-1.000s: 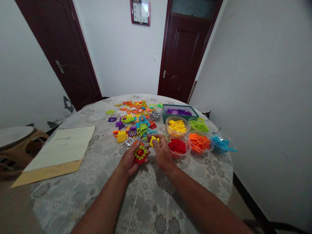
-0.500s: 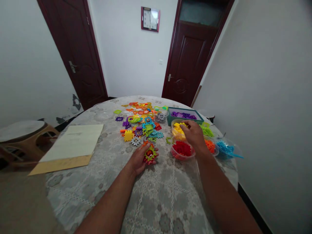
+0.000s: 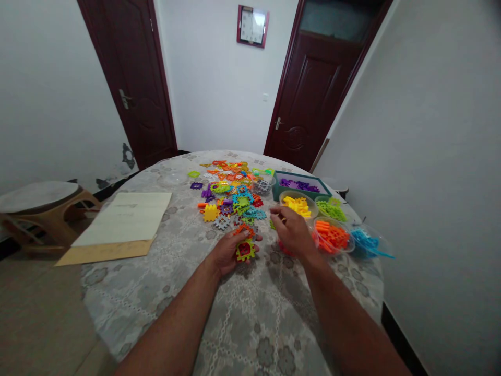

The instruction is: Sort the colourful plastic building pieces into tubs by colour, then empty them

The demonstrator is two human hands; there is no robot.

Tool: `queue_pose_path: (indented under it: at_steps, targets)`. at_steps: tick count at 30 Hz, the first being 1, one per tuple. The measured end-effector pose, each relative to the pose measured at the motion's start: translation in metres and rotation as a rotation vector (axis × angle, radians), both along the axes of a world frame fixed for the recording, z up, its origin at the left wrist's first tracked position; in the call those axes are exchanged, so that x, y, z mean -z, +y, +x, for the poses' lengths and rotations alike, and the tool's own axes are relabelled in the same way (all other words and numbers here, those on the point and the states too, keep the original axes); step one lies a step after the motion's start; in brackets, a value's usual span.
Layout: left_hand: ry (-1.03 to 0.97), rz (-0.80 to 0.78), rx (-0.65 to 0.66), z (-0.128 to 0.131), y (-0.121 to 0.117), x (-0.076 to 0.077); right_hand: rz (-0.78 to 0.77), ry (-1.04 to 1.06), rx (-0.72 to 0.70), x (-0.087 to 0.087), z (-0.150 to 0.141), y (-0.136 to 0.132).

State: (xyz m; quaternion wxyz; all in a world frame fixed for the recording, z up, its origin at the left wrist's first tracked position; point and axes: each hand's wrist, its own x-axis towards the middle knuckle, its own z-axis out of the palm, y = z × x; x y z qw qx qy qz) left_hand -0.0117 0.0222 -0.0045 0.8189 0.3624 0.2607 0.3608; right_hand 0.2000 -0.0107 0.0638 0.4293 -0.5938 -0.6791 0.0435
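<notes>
**Left hand full, right hand half curled by the bowls**

My left hand (image 3: 227, 254) is closed around a handful of toothed plastic pieces, low over the near side of the table (image 3: 235, 324). An orange piece (image 3: 243, 228) sits at the top, by my thumb, and a yellow-green square (image 3: 240, 258) faces up below it, with red showing through its middle. I judge the thumb lies across to pin them against my fingers, and the palm is turned up so they rest in it rather than slip off.

My right hand (image 3: 291, 227) is apart from the left, its fingers bent towards the thumb. I cannot tell whether anything is pinched there. It hangs over the red pieces (image 3: 284, 249), hiding most of them.

Beside it, yellow pieces (image 3: 298, 205), orange pieces (image 3: 332, 236), green pieces (image 3: 332, 210) and blue pieces (image 3: 365, 240) sit in clear bowls, and purple pieces (image 3: 299, 185) in a green box (image 3: 277, 194). Each holds mainly one colour, probably so the colours stay separate and close to my right hand. The mixed heap (image 3: 240, 202) lies loose just beyond my left hand, likely for easy reach.
</notes>
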Motion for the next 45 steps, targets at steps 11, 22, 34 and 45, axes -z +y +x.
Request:
queue_pose_path:
  at_steps: [11, 22, 34, 45]
  targets:
    - [-0.002, 0.01, 0.033, 0.001, -0.001, 0.0, -0.026, -0.033, -0.097, 0.027, -0.04, -0.008]
    - [0.142, -0.02, -0.069, -0.001, 0.002, -0.009, 0.077, 0.119, 0.056, 0.0, -0.015, -0.021]
    - [0.167, -0.062, -0.086, -0.002, 0.004, -0.008, -0.002, 0.297, 0.166, 0.002, 0.038, -0.068]
    - [0.122, -0.046, -0.058, 0.001, 0.001, -0.001, -0.128, -0.099, 0.033, -0.048, 0.058, -0.001]
